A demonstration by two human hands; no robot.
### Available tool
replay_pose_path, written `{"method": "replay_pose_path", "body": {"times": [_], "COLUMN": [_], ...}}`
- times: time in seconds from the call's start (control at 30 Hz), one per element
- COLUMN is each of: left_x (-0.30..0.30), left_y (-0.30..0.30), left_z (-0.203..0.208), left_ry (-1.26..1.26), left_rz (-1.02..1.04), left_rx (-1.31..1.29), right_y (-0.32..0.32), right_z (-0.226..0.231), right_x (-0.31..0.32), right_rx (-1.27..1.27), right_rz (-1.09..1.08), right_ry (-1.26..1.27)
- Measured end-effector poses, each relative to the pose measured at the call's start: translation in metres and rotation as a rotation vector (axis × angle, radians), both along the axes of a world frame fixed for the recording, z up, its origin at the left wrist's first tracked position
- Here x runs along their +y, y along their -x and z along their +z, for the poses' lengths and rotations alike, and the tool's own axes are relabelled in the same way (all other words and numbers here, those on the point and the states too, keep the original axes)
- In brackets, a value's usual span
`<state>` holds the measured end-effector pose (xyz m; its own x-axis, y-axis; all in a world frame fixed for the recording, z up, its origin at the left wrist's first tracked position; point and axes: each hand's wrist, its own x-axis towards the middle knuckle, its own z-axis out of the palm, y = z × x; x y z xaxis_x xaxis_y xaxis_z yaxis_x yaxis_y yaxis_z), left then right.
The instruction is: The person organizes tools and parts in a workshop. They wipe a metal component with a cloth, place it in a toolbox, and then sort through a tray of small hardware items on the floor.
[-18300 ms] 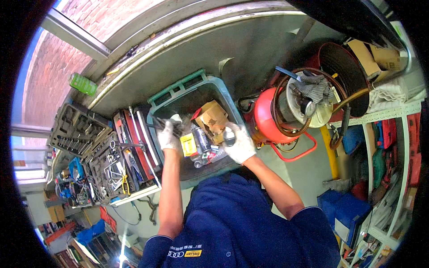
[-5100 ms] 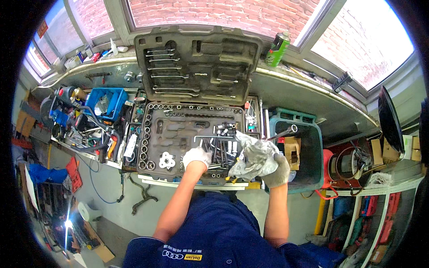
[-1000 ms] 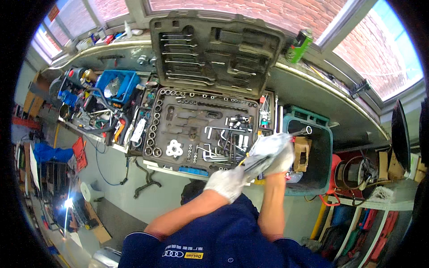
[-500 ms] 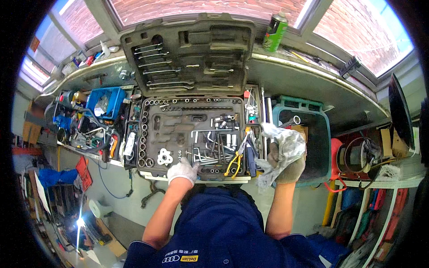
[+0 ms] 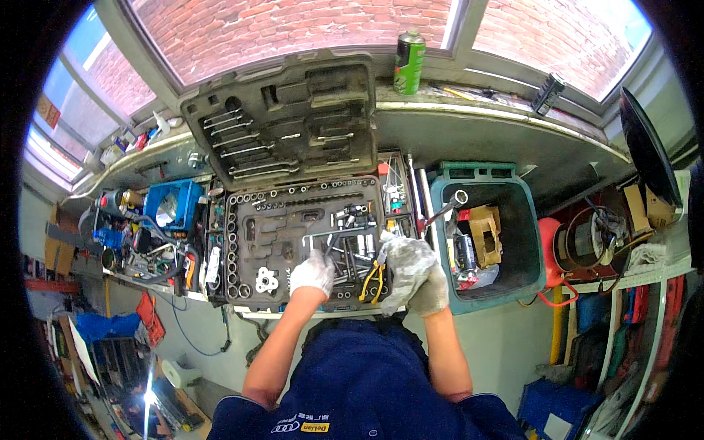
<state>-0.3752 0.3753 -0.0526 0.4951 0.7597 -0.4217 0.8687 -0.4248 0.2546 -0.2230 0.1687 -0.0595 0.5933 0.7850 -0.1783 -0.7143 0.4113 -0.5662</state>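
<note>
My left hand (image 5: 314, 274), in a whitish work glove, is down among the loose tools in an open socket set case (image 5: 253, 297). Its fingers curl downward beside L-shaped hex keys (image 5: 320, 235); what lies under them is hidden. My right hand (image 5: 430, 292), gloved in grey, grips a crumpled grey-white rag or plastic sheet (image 5: 408, 262) at the case's right edge. From this bundle a ring-ended wrench (image 5: 460, 197) sticks up to the right, its lower part hidden. Yellow-handled pliers (image 5: 372, 284) lie between my hands. A white lobed part (image 5: 266, 280) rests left of my left hand.
Right of the case stands a green bin (image 5: 539, 253) holding cardboard and scraps. Wrenches (image 5: 253, 152) sit in the upright case lid (image 5: 293, 110). A blue basket (image 5: 194, 196) and piled tools are on the left. A green spray can (image 5: 409, 62) stands on the sill.
My right hand has moved left with the rag and wrench, from over the bin's edge to the case. The left hand has shifted slightly up and inward over the loose tools. The view has shifted.
</note>
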Motion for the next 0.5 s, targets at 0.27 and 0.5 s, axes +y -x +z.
{"method": "replay_pose_path", "body": {"times": [0.27,0.5], "left_x": [-0.07,-0.095], "left_y": [0.008,0.021], "left_z": [0.062,0.051], "left_ry": [-0.251,0.43], "left_rz": [-0.223,-0.252], "left_rx": [-0.481,-0.815], "right_y": [0.012,0.014], "right_z": [0.064,0.066], "right_x": [0.045,0.035], "right_rx": [0.084,-1.248], "right_rz": [0.228,-0.157], "right_ry": [-0.134,0.539]}}
